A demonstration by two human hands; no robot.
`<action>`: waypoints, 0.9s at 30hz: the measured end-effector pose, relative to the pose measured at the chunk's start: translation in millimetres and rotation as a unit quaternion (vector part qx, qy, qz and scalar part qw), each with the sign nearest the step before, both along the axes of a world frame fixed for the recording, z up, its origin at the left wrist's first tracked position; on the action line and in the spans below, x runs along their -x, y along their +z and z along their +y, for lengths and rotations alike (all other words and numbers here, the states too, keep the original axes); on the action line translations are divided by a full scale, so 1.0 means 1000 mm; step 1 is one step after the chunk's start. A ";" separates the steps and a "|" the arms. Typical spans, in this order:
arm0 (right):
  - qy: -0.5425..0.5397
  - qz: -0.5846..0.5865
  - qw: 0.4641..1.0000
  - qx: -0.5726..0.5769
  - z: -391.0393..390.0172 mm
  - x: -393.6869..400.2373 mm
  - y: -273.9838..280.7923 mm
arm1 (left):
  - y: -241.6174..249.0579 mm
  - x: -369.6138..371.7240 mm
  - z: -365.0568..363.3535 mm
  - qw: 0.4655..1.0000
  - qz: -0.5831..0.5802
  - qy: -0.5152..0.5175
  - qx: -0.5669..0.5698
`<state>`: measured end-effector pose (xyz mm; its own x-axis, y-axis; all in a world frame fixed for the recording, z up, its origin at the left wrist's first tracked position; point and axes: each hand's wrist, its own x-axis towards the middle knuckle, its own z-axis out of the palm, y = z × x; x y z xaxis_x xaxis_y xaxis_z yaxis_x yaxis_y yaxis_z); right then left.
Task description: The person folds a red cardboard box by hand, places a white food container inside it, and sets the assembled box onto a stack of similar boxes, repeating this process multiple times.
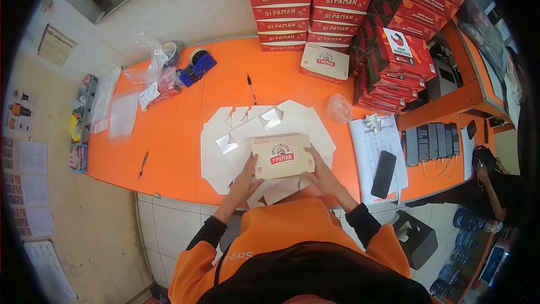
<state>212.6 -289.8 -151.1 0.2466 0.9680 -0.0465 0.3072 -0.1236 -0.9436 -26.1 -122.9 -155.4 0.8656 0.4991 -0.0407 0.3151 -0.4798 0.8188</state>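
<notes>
Between my two hands is a closed, cream food box point(275, 170) printed "Spicy Chicken Si Paman" on its lid. My left hand point(245, 181) grips the box's left side, and my right hand point(322, 173) grips its right side. Beneath it lie flat, unfolded box blanks point(219, 129), white side up, with small folded flaps sticking up. One more blank's edge shows below the box near the table's front edge. The undersides of the box and some fingertips are hidden.
Stacks of red "Si Paman" boxes point(281, 12) stand at the back, with one finished box point(325, 63) in front. A tape dispenser point(197, 68), pens point(251, 89), plastic bags point(124, 114), papers and a phone point(384, 174) lie on the orange table point(180, 152). Another person point(498, 191) is at right.
</notes>
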 end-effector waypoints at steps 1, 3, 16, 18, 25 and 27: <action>-0.012 0.020 1.000 -0.017 0.001 0.001 -0.002 | 0.001 -0.001 0.001 1.000 0.011 0.007 0.014; -0.036 0.060 0.996 -0.049 0.001 0.002 -0.004 | 0.004 -0.003 0.001 0.998 0.032 0.020 0.043; -0.091 0.001 0.994 -0.062 -0.015 0.002 -0.022 | -0.036 -0.016 0.002 0.991 -0.121 0.033 -0.045; -0.142 0.050 0.979 -0.140 -0.004 0.005 -0.019 | -0.026 -0.034 0.000 0.981 -0.178 0.069 -0.015; -0.353 0.347 0.806 -0.324 0.095 -0.058 0.016 | 0.018 -0.179 0.076 0.931 -0.316 0.178 -0.034; -0.406 0.462 0.713 -0.338 0.130 -0.099 -0.021 | 0.021 -0.229 0.100 0.923 -0.342 0.151 -0.096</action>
<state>312.1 -160.3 -171.8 0.9041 0.4029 -0.1423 -0.3976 0.6713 -0.6254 203.3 -23.1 -134.0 0.4769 0.6624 0.5778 -0.1012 -0.6116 0.7847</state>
